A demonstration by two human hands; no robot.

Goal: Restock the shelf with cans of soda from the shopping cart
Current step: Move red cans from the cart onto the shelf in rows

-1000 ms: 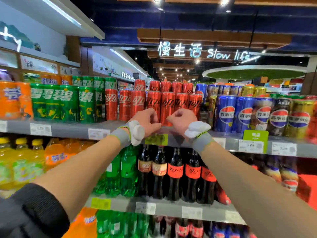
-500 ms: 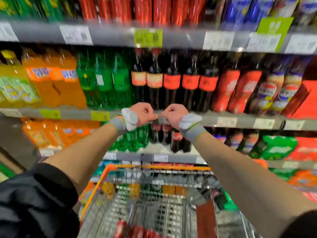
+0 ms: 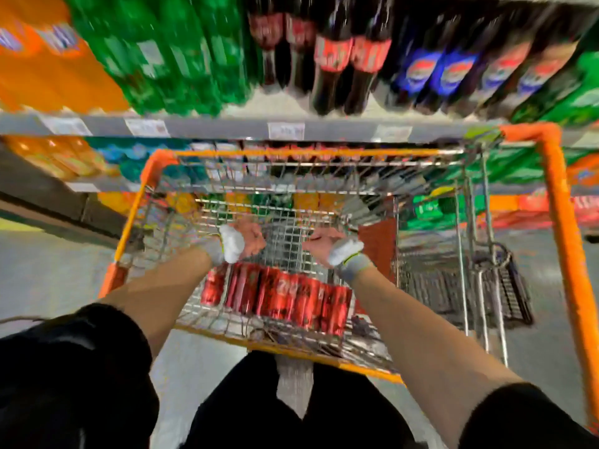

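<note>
With left hand (image 3: 249,236) clenched on nothing and right hand (image 3: 319,243) apart from it, too blurred to tell whether curled or loose, hovers inside the wire shopping cart (image 3: 557,222). Looks down on red cans of soda (image 3: 275,296) in a row at the cart's near end, below both wrists. Faces the shelf (image 3: 227,128) of bottles beyond.

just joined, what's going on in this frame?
A person stands at an orange shopping cart in front of a shelf of soda bottles. Both bare hands are out over the cart's basket, just above a row of red soda cans lying at its near end. The left hand looks curled and the right hand looser. Neither holds a can yet. The picture is motion-blurred, so finger detail is uncertain.
</note>
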